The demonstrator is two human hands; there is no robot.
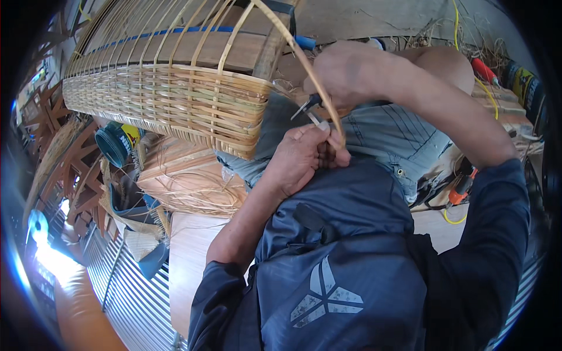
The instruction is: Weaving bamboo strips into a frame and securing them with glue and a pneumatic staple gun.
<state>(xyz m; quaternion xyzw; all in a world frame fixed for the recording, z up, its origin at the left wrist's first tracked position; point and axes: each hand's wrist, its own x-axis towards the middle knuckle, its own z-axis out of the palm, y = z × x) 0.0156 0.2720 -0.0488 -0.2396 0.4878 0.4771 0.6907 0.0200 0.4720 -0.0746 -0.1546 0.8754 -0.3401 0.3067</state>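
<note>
My left hand (304, 153), above my lap, is closed with fingers and thumb pinched on the lower end of a curved tan cane strip (304, 61). The strip arches up past the corner of a half-woven basket (158, 99). My right hand (342, 73) comes in from the right, bent at the wrist, closed round a dark hand tool (314, 100). Two narrow metal jaws spread from that tool, like snips or pliers, close to my left fingertips. Its handles are hidden in my palm. Upright stakes rise from the basket's woven edge.
A blue-and-yellow can (120, 143) lies left of my knees. Loose fibres (205, 187) lie on boards beside it. At right are a red-handled tool (485, 70), an orange-and-black tool (459, 190), a yellow cord (487, 96) and another can (524, 85).
</note>
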